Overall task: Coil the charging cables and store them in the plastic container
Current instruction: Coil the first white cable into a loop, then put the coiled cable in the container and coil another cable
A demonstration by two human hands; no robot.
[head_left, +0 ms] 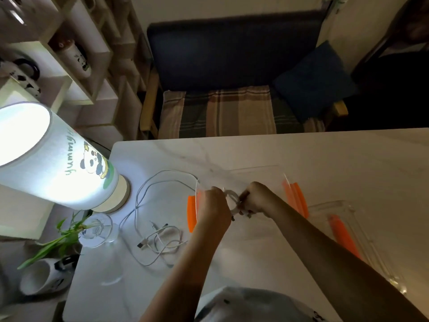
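Coiled cable point(232, 201) (white), pinched between both hands point(214, 205)

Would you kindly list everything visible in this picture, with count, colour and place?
coiled cable: one, white, held between both hands over the container
loose cables: at least two, white, tangled on the table left of the container
plastic container: one, clear with orange clips, mid-table
lid: one, clear with an orange clip, right of the container
table: one, white marbled
lamp: one, white with a panda, lit, left
glass vase: one, clear, green plant, by the lamp
mug: one, white, lower left
sofa: one, dark, plaid cushion, behind the table
left hand: grips the coil
right hand: pinches the coil
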